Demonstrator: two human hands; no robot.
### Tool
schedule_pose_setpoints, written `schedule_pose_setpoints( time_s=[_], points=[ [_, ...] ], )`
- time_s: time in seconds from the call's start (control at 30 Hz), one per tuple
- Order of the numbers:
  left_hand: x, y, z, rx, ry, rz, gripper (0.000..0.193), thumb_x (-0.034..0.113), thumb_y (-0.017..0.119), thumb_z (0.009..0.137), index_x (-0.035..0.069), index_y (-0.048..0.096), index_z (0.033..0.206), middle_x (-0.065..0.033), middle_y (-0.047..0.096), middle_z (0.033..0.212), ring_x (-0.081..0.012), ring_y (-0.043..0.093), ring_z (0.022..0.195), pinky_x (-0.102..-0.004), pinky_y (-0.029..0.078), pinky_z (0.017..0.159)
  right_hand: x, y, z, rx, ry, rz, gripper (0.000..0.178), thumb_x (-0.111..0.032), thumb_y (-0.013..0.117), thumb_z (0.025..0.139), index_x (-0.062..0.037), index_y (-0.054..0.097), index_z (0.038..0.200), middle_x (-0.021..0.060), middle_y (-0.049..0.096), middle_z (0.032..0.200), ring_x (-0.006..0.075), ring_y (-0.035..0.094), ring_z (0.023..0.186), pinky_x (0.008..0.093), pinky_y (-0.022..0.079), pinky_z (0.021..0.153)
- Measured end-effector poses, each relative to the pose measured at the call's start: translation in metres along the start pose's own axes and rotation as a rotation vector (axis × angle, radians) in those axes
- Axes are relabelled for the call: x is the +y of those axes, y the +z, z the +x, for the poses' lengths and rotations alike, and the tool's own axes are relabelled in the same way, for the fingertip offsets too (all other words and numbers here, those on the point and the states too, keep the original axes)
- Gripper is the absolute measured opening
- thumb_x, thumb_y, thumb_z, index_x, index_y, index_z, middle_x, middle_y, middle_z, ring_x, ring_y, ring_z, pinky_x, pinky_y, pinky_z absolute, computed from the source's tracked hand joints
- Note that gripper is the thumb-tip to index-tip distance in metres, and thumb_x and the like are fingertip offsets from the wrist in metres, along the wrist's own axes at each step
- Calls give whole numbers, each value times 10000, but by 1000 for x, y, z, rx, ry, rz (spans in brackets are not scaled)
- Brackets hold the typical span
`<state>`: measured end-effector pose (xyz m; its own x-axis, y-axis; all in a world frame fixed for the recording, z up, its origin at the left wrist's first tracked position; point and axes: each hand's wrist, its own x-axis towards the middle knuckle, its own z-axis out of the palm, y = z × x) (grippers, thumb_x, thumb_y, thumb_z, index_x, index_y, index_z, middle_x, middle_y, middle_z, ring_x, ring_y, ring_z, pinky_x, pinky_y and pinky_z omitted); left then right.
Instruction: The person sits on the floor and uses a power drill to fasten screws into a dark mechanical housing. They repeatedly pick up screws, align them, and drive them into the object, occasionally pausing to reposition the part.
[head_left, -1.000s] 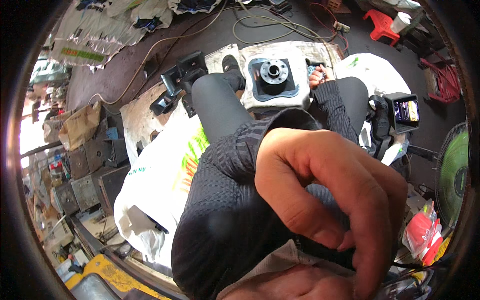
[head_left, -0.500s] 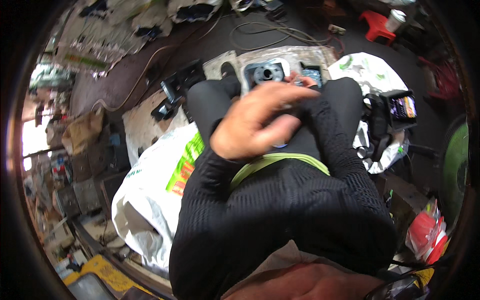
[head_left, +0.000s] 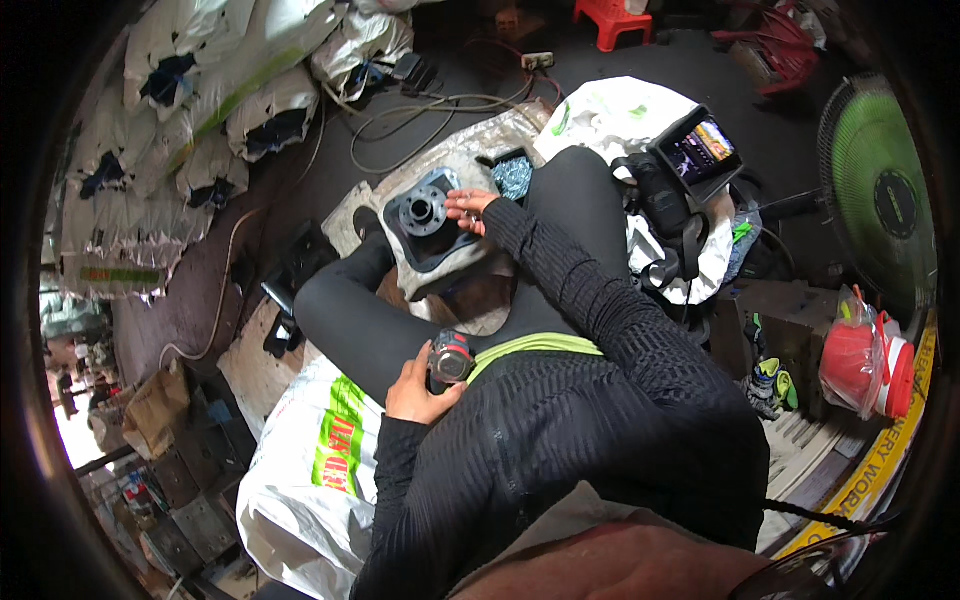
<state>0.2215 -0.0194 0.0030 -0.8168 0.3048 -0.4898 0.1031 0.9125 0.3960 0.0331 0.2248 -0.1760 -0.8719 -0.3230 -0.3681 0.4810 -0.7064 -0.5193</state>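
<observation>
In my lap, my left hand [head_left: 422,390] is wrapped round a black-and-red cordless driver [head_left: 451,358], seen mostly end-on. Farther out, my right hand [head_left: 470,210] is at the right side of a round grey flanged hub [head_left: 424,211] with a dark centre hole and a ring of smaller holes. Its fingers are drawn together; what they hold, if anything, is too small to make out. The hub rests within a squarish pale casing [head_left: 455,262] between my legs. Just beyond my right wrist, a dark tray [head_left: 512,176] holds many small silver pieces, apparently screws.
A white bag [head_left: 300,500] lies by my left leg. On the right, a screen device [head_left: 700,148] and black straps rest on another white bag [head_left: 620,105]. A green fan [head_left: 880,200] stands at far right. Cables [head_left: 400,130] trail over the floor near a red stool [head_left: 612,22].
My left hand, raised and blurred before, has come down to my lap and grips the driver. My right hand has moved from beside the tray to the hub. The view has turned right.
</observation>
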Motion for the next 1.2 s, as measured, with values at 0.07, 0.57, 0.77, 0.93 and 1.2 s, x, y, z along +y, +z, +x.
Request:
schedule_pose_setpoints(
  time_s=[0.07,0.57,0.77,0.93,1.2],
  points=[
    [-4,5,0,28,7,-1,838,463,648,629,89,317,1301,-201,508,1075,-351,537,967,-393,440,809,-5,1,-2,-27,65,-104,356,-101,516,841,-42,446,1186,85,560,1081,146,579,902,249,516,644],
    [-15,-61,-23,112,168,-962,581,116,746,627,19,468,1128,-42,551,989,-128,533,786,-268,443,676,-6,19,-13,-122,49,-248,438,-212,521,842,-85,417,1248,-11,568,913,38,501,633,166,414,470],
    [-9,-67,12,240,-9,-864,218,119,654,761,36,554,936,-26,530,546,-100,440,353,-234,312,324,-9,16,-14,-71,79,-357,242,-199,577,824,-90,518,1032,29,608,934,60,560,698,170,430,524],
    [-15,-60,16,221,-17,-965,304,82,627,769,14,507,1040,-93,611,828,-115,531,535,-246,426,425,-13,54,-35,-135,188,-213,183,-172,568,838,-91,551,1002,-2,611,912,38,568,715,146,455,541],
    [-3,-61,39,264,43,-1110,362,94,656,747,14,468,1047,-87,567,803,-140,521,497,-271,434,400,-15,46,-27,-98,188,-168,160,-192,562,846,-86,540,963,-25,566,769,19,516,587,120,400,426]
  ],
)
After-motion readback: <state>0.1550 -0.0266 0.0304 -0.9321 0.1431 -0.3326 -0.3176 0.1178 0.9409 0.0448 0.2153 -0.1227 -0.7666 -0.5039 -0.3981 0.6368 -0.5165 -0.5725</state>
